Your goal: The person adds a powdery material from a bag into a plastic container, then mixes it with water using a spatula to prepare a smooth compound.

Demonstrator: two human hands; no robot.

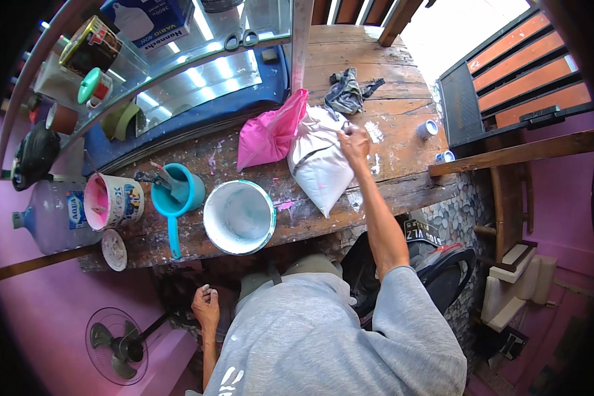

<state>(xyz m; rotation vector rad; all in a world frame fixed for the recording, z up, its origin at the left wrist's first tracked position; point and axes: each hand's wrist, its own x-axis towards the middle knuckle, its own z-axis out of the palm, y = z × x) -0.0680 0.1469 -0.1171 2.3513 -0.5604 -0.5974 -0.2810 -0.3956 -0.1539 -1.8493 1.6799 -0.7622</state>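
Note:
My right hand (354, 145) reaches out over the worn wooden table (402, 119) and grips the upper edge of a white plastic bag of powder (320, 165) that lies on the planks. A pink plastic bag (269, 132) leans against the white one on its left. My left hand (206, 305) hangs below the table's front edge, fingers loosely curled, holding nothing. A white bucket (239, 216) with pale paint inside stands at the table's front edge, left of the white bag.
A teal scoop (175, 193) holding a tool and a paint-stained bucket with pink inside (112, 200) stand left of the white bucket. A grey rag (347, 91) and two small caps (428, 128) lie farther back. A water jug (49, 216), a floor fan (117, 343) and a glass shelf (178, 72) are at left.

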